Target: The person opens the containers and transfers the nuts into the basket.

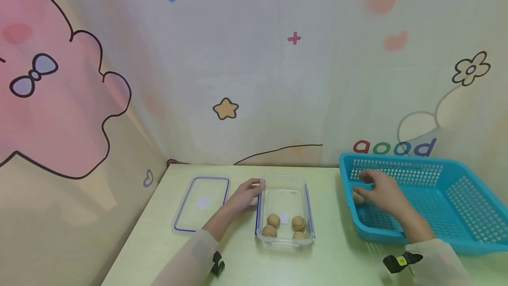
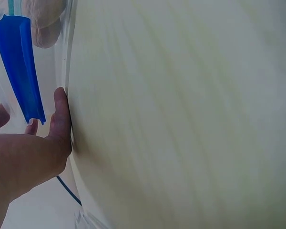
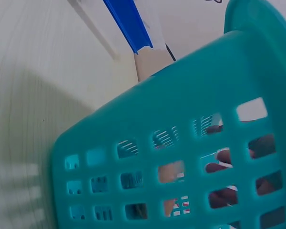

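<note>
A clear food container (image 1: 283, 242) with blue side clips stands on the table and holds several walnuts (image 1: 274, 220) at its near end. My left hand (image 1: 243, 197) rests against its left side, fingertips right at the rim near the far corner. In the left wrist view, that hand (image 2: 33, 157) is beside the blue clip (image 2: 19, 62). My right hand (image 1: 385, 193) reaches into a blue basket (image 1: 420, 235), thumb and forefinger spread apart. Just below the thumb, by the basket's left wall, lies a walnut (image 1: 358, 197). The basket wall (image 3: 148, 105) mostly hides this hand in the right wrist view.
A clear lid (image 1: 201, 204) with a blue seal lies flat on the table, left of the container. A printed cloth (image 1: 258, 65) hangs behind the table. Table surface (image 1: 325, 206) shows between the container and the basket.
</note>
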The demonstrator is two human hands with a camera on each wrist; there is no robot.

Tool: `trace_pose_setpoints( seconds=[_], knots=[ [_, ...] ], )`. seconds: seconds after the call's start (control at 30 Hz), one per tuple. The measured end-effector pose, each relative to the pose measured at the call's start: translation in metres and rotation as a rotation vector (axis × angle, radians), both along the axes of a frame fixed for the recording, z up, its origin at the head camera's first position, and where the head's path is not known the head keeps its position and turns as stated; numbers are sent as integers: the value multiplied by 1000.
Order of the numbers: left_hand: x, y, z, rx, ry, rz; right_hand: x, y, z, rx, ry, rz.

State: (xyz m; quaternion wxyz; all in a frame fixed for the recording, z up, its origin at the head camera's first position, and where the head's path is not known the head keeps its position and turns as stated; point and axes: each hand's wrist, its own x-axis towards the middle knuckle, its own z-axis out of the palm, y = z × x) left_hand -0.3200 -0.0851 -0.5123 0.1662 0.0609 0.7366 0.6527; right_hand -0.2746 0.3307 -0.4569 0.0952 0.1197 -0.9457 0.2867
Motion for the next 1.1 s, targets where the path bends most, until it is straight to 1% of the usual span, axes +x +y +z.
trace_pose_setpoints(
  seconds=[0.13,0.33,0.43,0.53,0.63,0.7,0.93,1.1],
  knots=[
    [-2,0,1,-7,-4,-1,5,-9,11,-20,70,-4],
    [-2,1,2,-2,2,-3,16,-45,28,-74,138,37],
    [-2,1,2,-4,-1,-5,19,-67,29,-80,160,83],
    [-1,0,3,0,-12,-7,20,-90,24,-72,179,148],
    [-1,-1,3,-4,-11,-5,20,-114,15,-62,169,213],
    [-1,-1,4,-9,-10,0,19,-129,10,-61,144,255],
    [-2,-2,3,-22,-12,4,16,-175,-7,-71,1,353],
    [-3,1,1,-28,-7,0,13,-192,-16,3,-47,429]
  ],
)
